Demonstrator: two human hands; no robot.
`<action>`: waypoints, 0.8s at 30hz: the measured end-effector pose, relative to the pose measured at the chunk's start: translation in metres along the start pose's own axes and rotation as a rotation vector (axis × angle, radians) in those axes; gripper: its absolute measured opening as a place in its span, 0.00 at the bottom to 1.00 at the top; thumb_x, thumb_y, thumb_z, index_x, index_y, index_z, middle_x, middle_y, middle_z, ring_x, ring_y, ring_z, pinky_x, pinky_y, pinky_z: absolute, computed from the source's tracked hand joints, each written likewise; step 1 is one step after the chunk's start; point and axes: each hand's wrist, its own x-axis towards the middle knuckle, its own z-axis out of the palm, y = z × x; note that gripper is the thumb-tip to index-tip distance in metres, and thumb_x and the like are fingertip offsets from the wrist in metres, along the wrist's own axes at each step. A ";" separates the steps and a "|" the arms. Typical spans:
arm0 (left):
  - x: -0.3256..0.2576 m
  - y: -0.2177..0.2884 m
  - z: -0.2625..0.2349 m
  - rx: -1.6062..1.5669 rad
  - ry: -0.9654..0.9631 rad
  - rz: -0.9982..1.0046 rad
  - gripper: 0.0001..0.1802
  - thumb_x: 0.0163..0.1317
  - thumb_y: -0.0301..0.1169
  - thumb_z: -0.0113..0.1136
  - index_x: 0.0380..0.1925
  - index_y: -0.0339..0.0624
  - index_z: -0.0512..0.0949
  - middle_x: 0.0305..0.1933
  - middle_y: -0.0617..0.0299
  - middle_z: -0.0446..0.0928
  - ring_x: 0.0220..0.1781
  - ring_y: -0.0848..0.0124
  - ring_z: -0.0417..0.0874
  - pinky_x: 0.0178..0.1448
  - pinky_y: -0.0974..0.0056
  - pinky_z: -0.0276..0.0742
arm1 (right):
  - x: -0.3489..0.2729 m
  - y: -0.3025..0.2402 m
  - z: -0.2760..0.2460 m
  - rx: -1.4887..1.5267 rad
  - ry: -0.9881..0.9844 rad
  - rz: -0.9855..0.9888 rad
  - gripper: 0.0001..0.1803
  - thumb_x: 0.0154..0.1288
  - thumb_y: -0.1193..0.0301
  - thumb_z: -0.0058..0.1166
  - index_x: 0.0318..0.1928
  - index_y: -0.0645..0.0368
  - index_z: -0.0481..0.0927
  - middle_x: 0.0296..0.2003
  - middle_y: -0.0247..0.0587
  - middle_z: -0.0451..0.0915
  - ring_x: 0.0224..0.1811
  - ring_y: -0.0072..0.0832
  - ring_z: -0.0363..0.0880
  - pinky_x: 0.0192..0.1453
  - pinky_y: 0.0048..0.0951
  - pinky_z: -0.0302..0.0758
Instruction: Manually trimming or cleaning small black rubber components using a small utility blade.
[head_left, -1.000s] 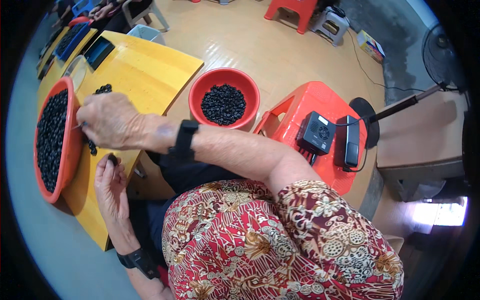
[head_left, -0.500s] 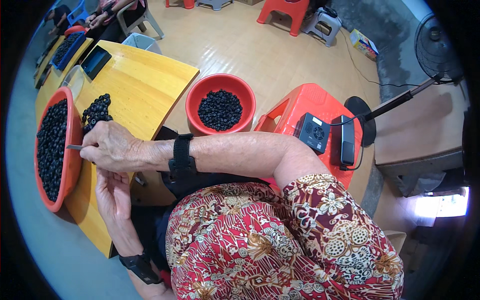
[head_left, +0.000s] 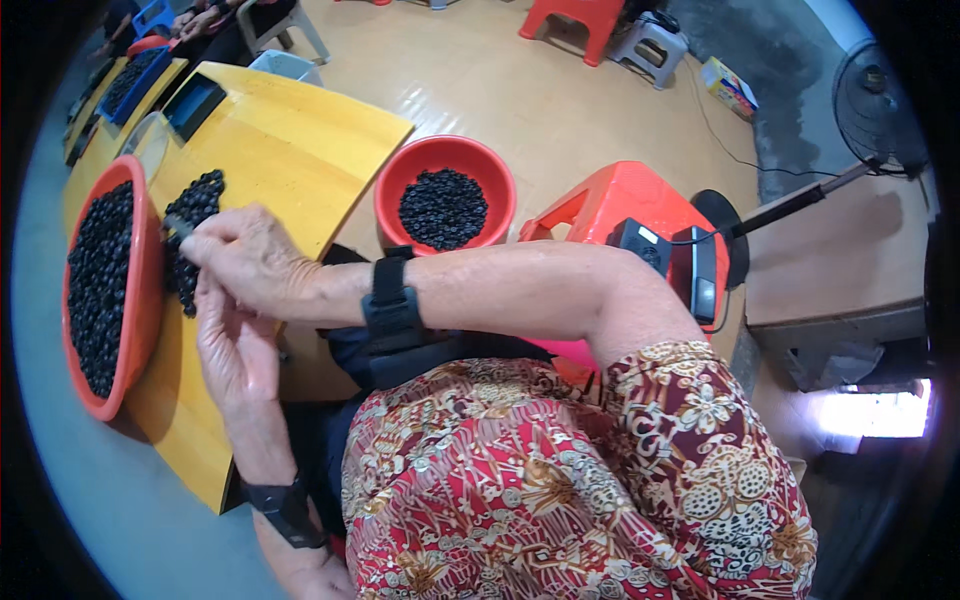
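Note:
Over the yellow table (head_left: pixel 300 115), my two hands meet beside a pile of small round black pieces (head_left: pixel 195 200). My right hand (head_left: pixel 250 255) is closed, with a small thin greyish blade-like tool (head_left: pixel 178 226) sticking out past its fingers. Just below it is my left hand (head_left: pixel 238 350), palm partly turned up and fingertips drawn together against the right hand. Whatever its fingers pinch is hidden. Close on the left stands an orange-red basin (head_left: pixel 148 290), heaped with similar black pieces.
A red basin (head_left: pixel 500 225) with more black pieces sits beyond my right forearm. On a red stool (head_left: pixel 630 185) lie dark electronic boxes (head_left: pixel 703 265) with a cable. A standing fan (head_left: pixel 800 210) is at right. A black tray (head_left: pixel 195 105) rests on the table; people sit at far left.
My hands have shifted slightly, the right hand turning so the tool now points up toward the pile instead of left over the basin. The whole view has moved a little.

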 end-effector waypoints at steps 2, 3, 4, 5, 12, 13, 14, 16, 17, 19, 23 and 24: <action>0.003 -0.006 -0.001 -0.010 -0.038 -0.002 0.19 0.64 0.31 0.59 0.55 0.44 0.73 0.59 0.56 0.74 0.60 0.62 0.75 0.66 0.53 0.71 | 0.002 0.004 -0.005 0.032 0.056 0.006 0.16 0.57 0.64 0.49 0.22 0.64 0.77 0.16 0.44 0.75 0.21 0.28 0.76 0.29 0.35 0.73; 0.002 -0.011 0.000 0.005 -0.046 0.031 0.19 0.64 0.30 0.59 0.55 0.44 0.73 0.58 0.56 0.74 0.58 0.62 0.76 0.64 0.54 0.73 | 0.000 0.002 -0.007 0.009 0.038 0.037 0.16 0.62 0.63 0.50 0.25 0.62 0.79 0.19 0.41 0.78 0.22 0.24 0.77 0.28 0.29 0.73; 0.000 -0.015 0.003 0.015 -0.054 0.070 0.18 0.64 0.30 0.59 0.54 0.44 0.73 0.57 0.57 0.75 0.57 0.63 0.77 0.62 0.55 0.75 | -0.002 -0.002 -0.008 -0.019 0.013 0.066 0.16 0.66 0.62 0.50 0.28 0.61 0.81 0.22 0.38 0.81 0.23 0.20 0.78 0.26 0.24 0.74; 0.000 -0.022 0.008 0.005 -0.064 0.085 0.18 0.64 0.29 0.59 0.53 0.44 0.73 0.55 0.58 0.75 0.55 0.64 0.78 0.61 0.57 0.76 | -0.006 -0.004 -0.012 -0.019 0.013 0.077 0.16 0.66 0.62 0.51 0.29 0.61 0.81 0.22 0.37 0.80 0.23 0.19 0.77 0.26 0.23 0.73; 0.003 -0.023 0.000 0.085 -0.101 0.136 0.16 0.63 0.25 0.60 0.51 0.48 0.74 0.50 0.61 0.78 0.50 0.68 0.80 0.53 0.62 0.81 | -0.017 -0.016 -0.021 -0.201 -0.031 0.195 0.17 0.65 0.60 0.52 0.34 0.65 0.81 0.26 0.39 0.80 0.29 0.20 0.77 0.33 0.24 0.74; -0.002 -0.019 0.013 0.130 -0.031 0.141 0.16 0.63 0.26 0.60 0.50 0.49 0.75 0.49 0.62 0.78 0.50 0.70 0.80 0.53 0.64 0.79 | -0.016 -0.020 -0.026 -0.209 -0.101 0.199 0.19 0.64 0.60 0.52 0.39 0.65 0.82 0.30 0.42 0.82 0.32 0.24 0.79 0.38 0.27 0.77; -0.009 -0.018 0.027 0.158 0.044 0.141 0.13 0.61 0.25 0.62 0.46 0.47 0.75 0.44 0.65 0.80 0.46 0.75 0.80 0.45 0.66 0.78 | -0.014 -0.021 -0.034 -0.228 -0.081 0.211 0.19 0.64 0.60 0.52 0.39 0.65 0.82 0.30 0.42 0.82 0.32 0.24 0.79 0.38 0.27 0.77; -0.005 -0.016 0.018 0.113 0.005 0.167 0.13 0.62 0.25 0.61 0.46 0.46 0.75 0.45 0.64 0.80 0.46 0.75 0.81 0.48 0.67 0.76 | -0.008 -0.027 -0.047 -0.501 -0.124 -0.028 0.20 0.62 0.60 0.52 0.43 0.66 0.82 0.33 0.45 0.83 0.36 0.28 0.81 0.44 0.29 0.77; -0.006 -0.014 0.015 0.115 0.010 0.146 0.12 0.63 0.23 0.60 0.46 0.45 0.75 0.44 0.63 0.80 0.46 0.74 0.81 0.50 0.68 0.76 | -0.004 -0.036 -0.060 -0.544 -0.236 0.047 0.21 0.61 0.60 0.53 0.45 0.66 0.81 0.37 0.48 0.83 0.41 0.31 0.82 0.49 0.29 0.76; -0.005 -0.014 0.011 0.109 0.011 0.118 0.13 0.62 0.23 0.61 0.46 0.44 0.75 0.44 0.62 0.80 0.45 0.73 0.81 0.49 0.68 0.77 | -0.008 -0.071 -0.088 -0.719 -0.409 0.205 0.20 0.61 0.60 0.53 0.45 0.65 0.82 0.37 0.46 0.84 0.41 0.31 0.82 0.48 0.29 0.76; -0.005 -0.016 0.006 0.117 0.003 0.079 0.13 0.62 0.22 0.61 0.47 0.43 0.75 0.43 0.62 0.79 0.46 0.73 0.81 0.46 0.69 0.78 | -0.041 -0.128 -0.145 -1.166 -0.755 0.382 0.19 0.62 0.59 0.54 0.46 0.61 0.83 0.35 0.43 0.83 0.40 0.31 0.81 0.47 0.31 0.76; -0.005 -0.015 0.004 0.130 0.025 0.080 0.13 0.62 0.22 0.61 0.47 0.43 0.75 0.43 0.62 0.79 0.46 0.73 0.81 0.46 0.68 0.78 | -0.047 -0.135 -0.160 -1.238 -0.881 0.506 0.20 0.62 0.58 0.56 0.48 0.60 0.82 0.38 0.45 0.83 0.42 0.33 0.81 0.49 0.32 0.76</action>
